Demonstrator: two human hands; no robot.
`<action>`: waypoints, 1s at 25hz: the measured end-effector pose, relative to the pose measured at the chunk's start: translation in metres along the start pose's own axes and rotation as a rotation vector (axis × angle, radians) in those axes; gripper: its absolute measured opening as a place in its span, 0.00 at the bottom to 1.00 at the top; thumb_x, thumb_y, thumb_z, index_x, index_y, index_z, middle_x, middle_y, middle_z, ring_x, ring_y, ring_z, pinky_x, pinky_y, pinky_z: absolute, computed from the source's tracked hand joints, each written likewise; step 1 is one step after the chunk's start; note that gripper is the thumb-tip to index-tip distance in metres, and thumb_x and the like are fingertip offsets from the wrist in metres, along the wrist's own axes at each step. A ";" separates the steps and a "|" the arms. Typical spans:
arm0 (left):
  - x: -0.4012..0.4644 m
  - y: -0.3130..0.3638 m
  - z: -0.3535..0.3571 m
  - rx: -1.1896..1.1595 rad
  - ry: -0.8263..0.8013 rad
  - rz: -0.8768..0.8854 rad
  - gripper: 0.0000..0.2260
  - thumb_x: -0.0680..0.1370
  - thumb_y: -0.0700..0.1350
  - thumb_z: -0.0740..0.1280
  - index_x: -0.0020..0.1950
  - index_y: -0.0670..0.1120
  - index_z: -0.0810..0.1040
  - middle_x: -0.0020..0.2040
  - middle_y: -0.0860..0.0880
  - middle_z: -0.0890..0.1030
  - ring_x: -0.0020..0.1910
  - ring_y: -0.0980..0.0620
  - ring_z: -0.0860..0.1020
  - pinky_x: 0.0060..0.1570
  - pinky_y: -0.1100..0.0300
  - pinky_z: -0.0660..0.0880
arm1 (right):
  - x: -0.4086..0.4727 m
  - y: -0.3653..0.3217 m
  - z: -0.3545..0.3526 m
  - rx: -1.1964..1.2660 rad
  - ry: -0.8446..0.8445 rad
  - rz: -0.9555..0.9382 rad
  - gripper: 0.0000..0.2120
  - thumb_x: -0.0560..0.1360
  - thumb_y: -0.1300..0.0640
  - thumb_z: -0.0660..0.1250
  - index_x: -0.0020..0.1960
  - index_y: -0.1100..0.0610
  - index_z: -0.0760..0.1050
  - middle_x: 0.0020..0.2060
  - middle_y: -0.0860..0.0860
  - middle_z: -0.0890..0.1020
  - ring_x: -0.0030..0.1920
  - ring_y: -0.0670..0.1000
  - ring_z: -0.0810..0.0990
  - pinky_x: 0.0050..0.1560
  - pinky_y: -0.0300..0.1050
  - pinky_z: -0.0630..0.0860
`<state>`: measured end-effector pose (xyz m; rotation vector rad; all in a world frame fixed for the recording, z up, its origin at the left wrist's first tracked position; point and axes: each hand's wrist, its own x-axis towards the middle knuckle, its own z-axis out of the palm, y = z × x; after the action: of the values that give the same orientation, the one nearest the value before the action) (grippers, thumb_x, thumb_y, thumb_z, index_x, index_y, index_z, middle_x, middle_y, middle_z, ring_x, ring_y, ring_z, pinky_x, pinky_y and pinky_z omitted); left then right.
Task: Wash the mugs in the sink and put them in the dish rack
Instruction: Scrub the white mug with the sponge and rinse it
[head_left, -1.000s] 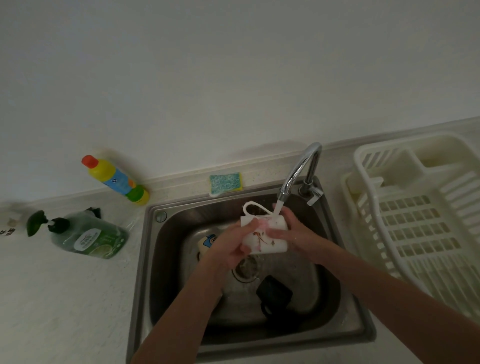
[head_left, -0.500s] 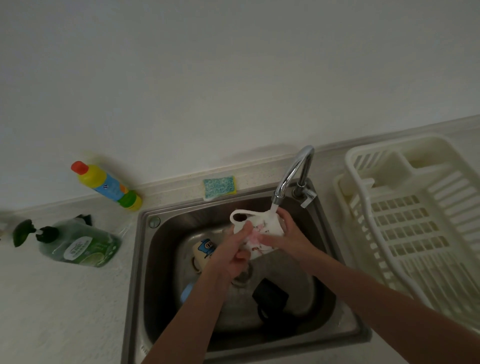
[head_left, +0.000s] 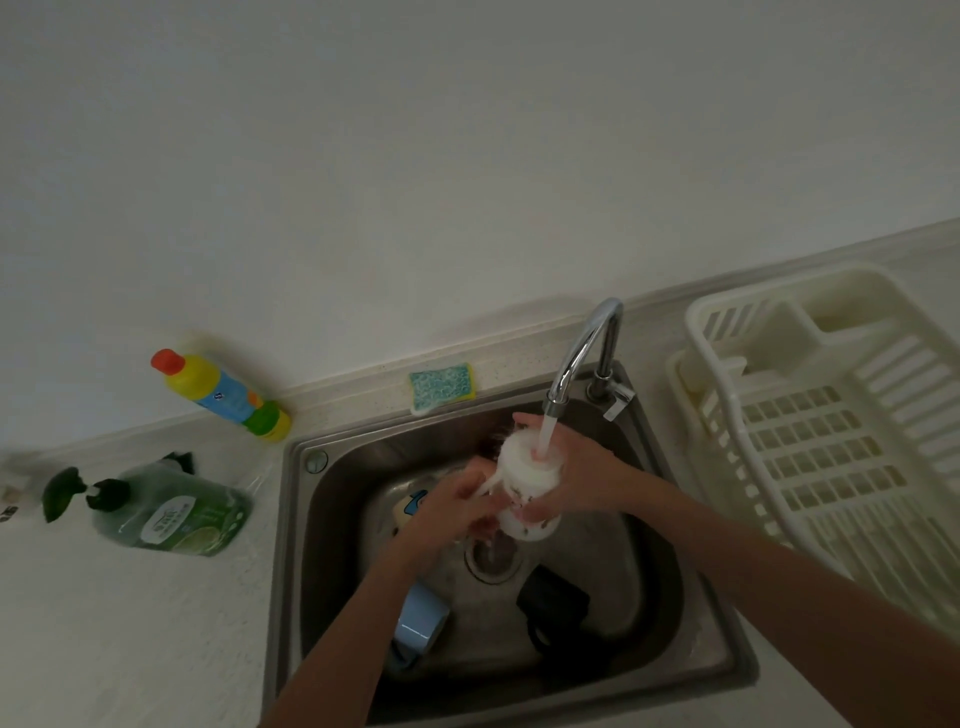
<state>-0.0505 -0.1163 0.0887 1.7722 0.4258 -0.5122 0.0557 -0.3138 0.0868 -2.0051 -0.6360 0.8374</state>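
We've got the white mug (head_left: 527, 480) right under the tap (head_left: 582, 353), water hitting its bottom end, so it sits tipped with the base toward the spout. It's glossy white with small reddish-brown markings on its side, and its thin handle sticks out to the left. Our right hand (head_left: 584, 475) has its grip wrapped around the mug's body, and our left hand (head_left: 449, 512) is grasping it from the handle side, fingers curled on the lower part.

Below that, down in the steel sink (head_left: 311, 545), there's a light blue mug (head_left: 418, 623) lying on its side by our left forearm, a black mug (head_left: 553, 605) near the drain, and a cream mug with a blue print (head_left: 408, 509) mostly hidden behind our left hand.

On the tabletop (head_left: 104, 623): a white dish rack (head_left: 831, 441) off to the right, a green-and-yellow sponge (head_left: 441, 382) behind the sink, plus a yellow bottle (head_left: 223, 395) and a green soap bottle (head_left: 171, 509) on the left.
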 end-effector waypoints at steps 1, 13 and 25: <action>0.002 0.001 0.001 -0.067 -0.015 0.001 0.13 0.76 0.51 0.72 0.57 0.45 0.81 0.52 0.41 0.84 0.45 0.44 0.83 0.50 0.50 0.80 | -0.001 -0.001 -0.004 -0.002 0.005 -0.002 0.54 0.52 0.42 0.83 0.73 0.37 0.59 0.65 0.38 0.70 0.65 0.42 0.72 0.66 0.49 0.74; 0.019 0.010 0.042 0.041 -0.052 0.152 0.13 0.78 0.51 0.70 0.45 0.41 0.82 0.33 0.50 0.81 0.31 0.53 0.77 0.33 0.62 0.73 | -0.044 0.032 -0.013 0.245 0.151 0.038 0.48 0.61 0.57 0.82 0.73 0.43 0.59 0.66 0.43 0.72 0.67 0.43 0.72 0.67 0.52 0.74; -0.003 0.002 -0.003 0.197 0.143 0.107 0.08 0.82 0.45 0.63 0.53 0.43 0.79 0.46 0.45 0.85 0.44 0.47 0.84 0.48 0.50 0.82 | -0.001 0.002 0.014 0.200 0.118 0.014 0.44 0.62 0.55 0.83 0.71 0.46 0.62 0.63 0.41 0.75 0.64 0.43 0.74 0.62 0.41 0.75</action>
<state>-0.0521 -0.1143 0.0927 2.0177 0.3871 -0.3624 0.0446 -0.3080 0.0790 -1.8640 -0.4531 0.7536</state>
